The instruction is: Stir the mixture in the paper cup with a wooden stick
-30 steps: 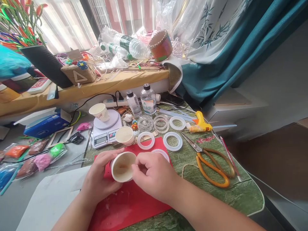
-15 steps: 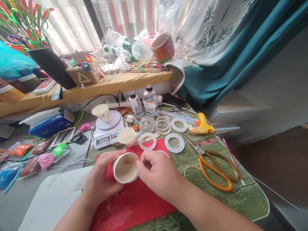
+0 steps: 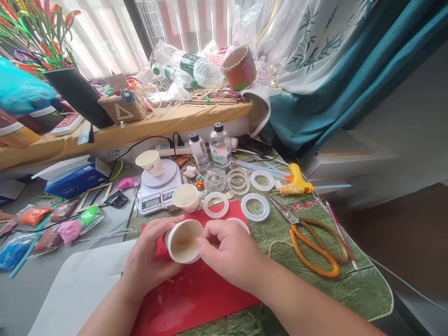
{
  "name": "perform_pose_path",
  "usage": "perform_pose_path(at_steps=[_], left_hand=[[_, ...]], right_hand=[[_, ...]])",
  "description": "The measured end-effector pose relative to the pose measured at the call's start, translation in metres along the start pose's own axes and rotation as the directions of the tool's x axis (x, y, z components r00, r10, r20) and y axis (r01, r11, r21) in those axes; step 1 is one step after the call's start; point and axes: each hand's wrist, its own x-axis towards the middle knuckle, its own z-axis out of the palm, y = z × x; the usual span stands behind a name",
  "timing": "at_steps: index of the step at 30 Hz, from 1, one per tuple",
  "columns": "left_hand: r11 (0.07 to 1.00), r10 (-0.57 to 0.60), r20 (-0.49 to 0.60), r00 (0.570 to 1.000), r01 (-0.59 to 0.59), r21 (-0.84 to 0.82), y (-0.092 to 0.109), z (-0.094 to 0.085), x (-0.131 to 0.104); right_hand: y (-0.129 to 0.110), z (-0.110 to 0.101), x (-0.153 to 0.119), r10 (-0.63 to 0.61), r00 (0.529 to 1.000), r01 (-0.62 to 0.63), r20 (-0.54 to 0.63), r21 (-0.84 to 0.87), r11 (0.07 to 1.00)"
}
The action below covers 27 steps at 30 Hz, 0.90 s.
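My left hand (image 3: pixel 150 252) is wrapped round a white paper cup (image 3: pixel 185 261), tilted so that its mouth faces me. Inside the cup lies a faint brownish shape, too blurred to name. At the cup's right rim my right hand (image 3: pixel 227 247) is closed in a pinch; whatever its fingers hold is hidden. Both hands are above a red mat (image 3: pixel 199 298). Just behind the held cup stands a second paper cup (image 3: pixel 185 198), and a third paper cup (image 3: pixel 150 164) rests on a digital kitchen scale (image 3: pixel 156 200). White silicone ring moulds (image 3: pixel 255 207) lie behind my right hand.
Scissors (image 3: pixel 297 228) with orange handles, a pencil (image 3: pixel 341 233) and a yellow glue gun (image 3: pixel 297 181) lie at right. Two clear bottles (image 3: pixel 220 149) with black caps stand at the back. Bagged coloured clay (image 3: pixel 68 232) and a blue box (image 3: pixel 77 177) are at left.
The brownish shape inside the cup has shifted slightly down and left. Both hands keep their hold at the cup, and the whole view has moved a little.
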Motion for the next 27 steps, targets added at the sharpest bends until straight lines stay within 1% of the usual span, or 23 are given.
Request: perform_pose_path(at_steps=[4, 6, 8, 12, 16, 18, 21, 27], left_hand=[[1.0, -0.001, 0.004, 1.0, 0.001, 0.005, 0.0006, -0.0006, 0.0003], [1.0, -0.004, -0.003, 1.0, 0.004, -0.001, 0.0011, -0.0005, 0.0006], [1.0, -0.008, -0.009, 1.0, 0.008, -0.009, 0.0016, -0.0003, 0.0011], [1.0, -0.013, -0.001, 1.0, 0.013, -0.002, 0.0018, -0.0006, 0.0015], [1.0, -0.006, 0.012, 1.0, 0.006, 0.013, 0.0014, -0.0011, 0.0013], [1.0, -0.002, 0.011, 1.0, 0.002, 0.02, 0.0012, -0.001, 0.0012], [1.0, 0.001, 0.008, 1.0, -0.001, 0.027, 0.0012, -0.0009, 0.0014], [1.0, 0.001, 0.009, 1.0, -0.002, 0.027, 0.001, -0.0007, 0.0009]], right_hand=[[-0.0001, -0.0004, 0.0002, -0.004, 1.0, 0.004, -0.03, -0.016, 1.0], [-0.0003, -0.0007, 0.0004, 0.012, 1.0, -0.012, -0.005, 0.023, 1.0], [-0.0004, -0.0011, 0.0007, 0.009, 1.0, -0.008, -0.019, 0.042, 0.999], [0.0004, -0.0013, 0.0012, 0.016, 0.999, -0.016, -0.028, 0.013, 1.0], [0.0014, -0.0017, 0.0017, -0.011, 0.999, 0.01, -0.031, -0.026, 1.0], [0.001, -0.0025, 0.0021, 0.002, 1.0, -0.002, -0.012, -0.016, 1.0], [0.0, -0.0036, 0.0025, -0.005, 0.999, 0.004, -0.046, -0.024, 1.0], [0.0012, -0.0018, 0.0022, -0.009, 0.999, 0.008, -0.041, -0.022, 1.0]])
